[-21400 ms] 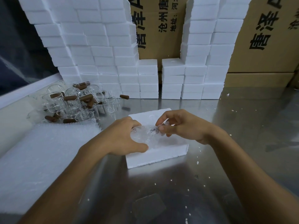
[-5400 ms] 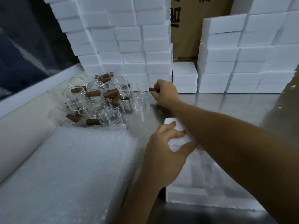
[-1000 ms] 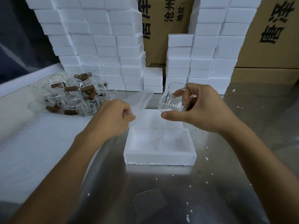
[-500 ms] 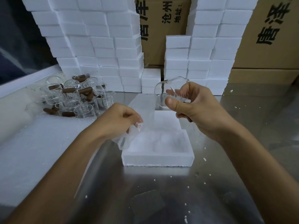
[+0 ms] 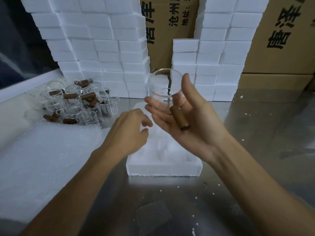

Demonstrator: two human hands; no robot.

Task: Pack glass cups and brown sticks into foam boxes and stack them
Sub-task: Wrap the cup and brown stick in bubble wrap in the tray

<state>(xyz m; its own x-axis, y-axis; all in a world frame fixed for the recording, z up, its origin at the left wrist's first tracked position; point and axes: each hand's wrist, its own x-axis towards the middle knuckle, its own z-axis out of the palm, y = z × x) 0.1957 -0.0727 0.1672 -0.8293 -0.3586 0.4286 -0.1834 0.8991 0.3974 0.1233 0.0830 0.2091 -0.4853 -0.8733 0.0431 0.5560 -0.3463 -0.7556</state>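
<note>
Though palm-up, glass cup and brown stick in right-hand grip.

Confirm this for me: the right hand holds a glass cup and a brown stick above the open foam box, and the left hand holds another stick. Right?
Not quite. The head view shows the left hand holding nothing, its fingers loosely curled over the foam box. The rest stands: the right hand holds the glass cup and the brown stick above the box.

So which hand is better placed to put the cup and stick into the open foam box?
Right. The right hand already holds the glass cup and brown stick, directly above the open foam box. The left hand holds nothing.
</note>
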